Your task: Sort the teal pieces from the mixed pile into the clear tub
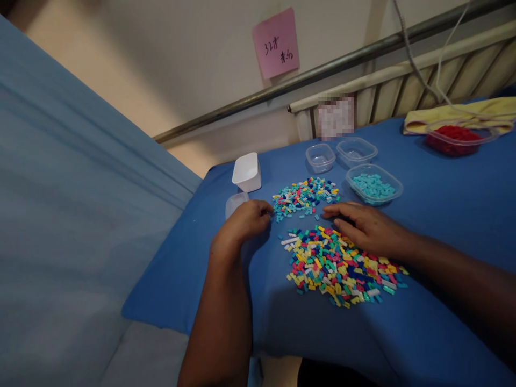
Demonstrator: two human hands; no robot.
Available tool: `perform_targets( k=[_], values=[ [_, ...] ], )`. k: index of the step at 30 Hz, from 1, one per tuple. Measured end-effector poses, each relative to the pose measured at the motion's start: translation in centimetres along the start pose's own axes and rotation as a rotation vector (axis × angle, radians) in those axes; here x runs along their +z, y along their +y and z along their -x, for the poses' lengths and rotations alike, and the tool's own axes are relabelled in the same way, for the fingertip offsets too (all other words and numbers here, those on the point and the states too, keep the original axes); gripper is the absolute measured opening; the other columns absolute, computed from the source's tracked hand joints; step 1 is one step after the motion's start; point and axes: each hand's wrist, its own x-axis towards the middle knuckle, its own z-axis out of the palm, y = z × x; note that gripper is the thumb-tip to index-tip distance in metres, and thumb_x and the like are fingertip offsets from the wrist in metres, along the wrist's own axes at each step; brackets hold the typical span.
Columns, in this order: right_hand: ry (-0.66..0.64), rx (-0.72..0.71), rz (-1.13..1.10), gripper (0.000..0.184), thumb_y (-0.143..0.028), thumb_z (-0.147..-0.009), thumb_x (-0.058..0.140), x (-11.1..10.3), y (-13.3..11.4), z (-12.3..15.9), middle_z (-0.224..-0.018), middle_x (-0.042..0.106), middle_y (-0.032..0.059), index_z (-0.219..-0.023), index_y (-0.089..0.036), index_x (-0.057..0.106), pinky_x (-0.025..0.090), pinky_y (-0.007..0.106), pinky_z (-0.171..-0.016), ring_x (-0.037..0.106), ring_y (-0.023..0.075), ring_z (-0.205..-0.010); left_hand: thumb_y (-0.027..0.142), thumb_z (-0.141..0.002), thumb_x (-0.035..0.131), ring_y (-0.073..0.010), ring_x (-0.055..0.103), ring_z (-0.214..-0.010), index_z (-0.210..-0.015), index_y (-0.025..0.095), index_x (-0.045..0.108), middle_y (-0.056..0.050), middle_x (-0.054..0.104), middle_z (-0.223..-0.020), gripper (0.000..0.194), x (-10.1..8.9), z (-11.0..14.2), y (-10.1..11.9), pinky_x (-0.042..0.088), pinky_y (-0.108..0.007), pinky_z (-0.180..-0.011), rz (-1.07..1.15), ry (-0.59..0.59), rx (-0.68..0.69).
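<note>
Two heaps of small coloured toy bricks lie on the blue cloth, a smaller far heap (pixel 302 194) and a larger near heap (pixel 338 266). At the left edge of the far heap is my left hand (pixel 250 219), its fingers curled in together; whatever is between them is hidden. My right hand (pixel 368 226) reaches in from the right, over the back edge of the near heap. Its fingers stretch left and its thumb stands apart from them, with no brick visible in them. A clear tub of light-blue bricks (pixel 373 187) stands just behind the right hand.
A white box (pixel 247 172) and a clear lid or tub (pixel 236 203) are at the left. Two clear tubs (pixel 320 161) stand at the back. A tub of red pieces (pixel 455 141) sits by a yellow cloth (pixel 427 115). A blue curtain (pixel 80 188) hangs at left.
</note>
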Motion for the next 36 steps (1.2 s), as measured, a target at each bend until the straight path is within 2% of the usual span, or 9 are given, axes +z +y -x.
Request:
perform_targets(
  k=[3,7,11,17,25,30,33,36],
  values=[
    [0.004,-0.002,0.015,0.035,-0.03,-0.108,0.054,0.0,0.0,0.0,-0.13,0.081,0.0089,-0.137,-0.027,0.072,0.063,0.052,-0.105,0.078,0.0302,-0.12,0.008,-0.084,0.064,-0.0208,0.068,-0.081,-0.101,0.017,0.081,-0.005,0.079,-0.096,0.026,0.6,-0.3,0.8,0.042,-0.031,-0.07,-0.007,-0.087,0.024],
    [0.013,-0.015,0.022,0.034,-0.029,-0.107,0.055,0.0,0.0,0.0,-0.131,0.081,0.0086,-0.135,-0.027,0.073,0.063,0.05,-0.106,0.078,0.0297,-0.121,0.006,-0.082,0.064,-0.0185,0.063,-0.074,-0.088,0.017,0.076,-0.004,0.074,-0.086,0.017,1.2,-0.6,1.7,0.036,-0.032,-0.065,-0.043,-0.109,0.046],
    [0.015,-0.008,0.011,0.034,-0.028,-0.106,0.057,0.0,-0.1,-0.1,-0.13,0.082,0.0082,-0.136,-0.027,0.074,0.063,0.051,-0.106,0.078,0.03,-0.12,0.007,-0.082,0.065,-0.0168,0.058,-0.068,-0.08,0.017,0.07,-0.002,0.068,-0.077,0.011,1.4,-0.8,1.7,0.032,-0.033,-0.061,-0.059,-0.106,0.046],
    [0.006,-0.005,0.008,0.034,-0.027,-0.107,0.055,0.0,-0.1,-0.1,-0.132,0.081,0.0091,-0.136,-0.026,0.073,0.061,0.053,-0.108,0.076,0.0303,-0.122,0.007,-0.08,0.067,-0.017,0.058,-0.071,-0.083,0.018,0.069,-0.002,0.068,-0.082,0.011,2.0,-1.1,2.0,0.035,-0.033,-0.064,-0.009,-0.066,0.098],
    [-0.008,-0.004,0.011,0.034,-0.026,-0.106,0.056,-0.1,-0.2,-0.2,-0.131,0.082,0.0083,-0.135,-0.027,0.073,0.063,0.051,-0.106,0.077,0.0295,-0.121,0.007,-0.081,0.061,-0.0145,0.052,-0.066,-0.076,0.018,0.065,0.001,0.06,-0.073,0.013,2.2,-1.6,1.9,0.034,-0.033,-0.064,0.045,-0.085,0.201],
    [-0.006,-0.003,0.012,0.032,-0.026,-0.106,0.058,-0.1,-0.2,-0.2,-0.13,0.082,0.0086,-0.133,-0.027,0.074,0.062,0.051,-0.107,0.077,0.0293,-0.121,0.013,-0.085,0.066,-0.0159,0.056,-0.071,-0.09,0.018,0.073,0.0,0.067,-0.083,0.01,2.2,-1.4,1.5,0.036,-0.033,-0.066,0.054,-0.111,0.179],
    [-0.002,-0.002,-0.003,0.033,-0.025,-0.104,0.059,-0.1,-0.2,-0.2,-0.13,0.082,0.0083,-0.133,-0.027,0.074,0.062,0.051,-0.106,0.077,0.0294,-0.121,0.014,-0.086,0.068,-0.0183,0.062,-0.079,-0.105,0.019,0.078,-0.003,0.073,-0.092,0.022,2.4,-1.5,1.1,0.043,-0.032,-0.072,0.085,-0.102,0.19],
    [-0.001,-0.009,-0.005,0.034,-0.024,-0.104,0.058,-0.1,-0.2,-0.3,-0.13,0.082,0.0084,-0.134,-0.027,0.075,0.062,0.053,-0.106,0.077,0.0301,-0.12,0.015,-0.089,0.07,-0.0229,0.069,-0.096,-0.121,0.02,0.081,-0.008,0.078,-0.112,0.034,2.6,-1.7,0.7,0.051,-0.035,-0.088,0.096,-0.078,0.229]
  ],
)
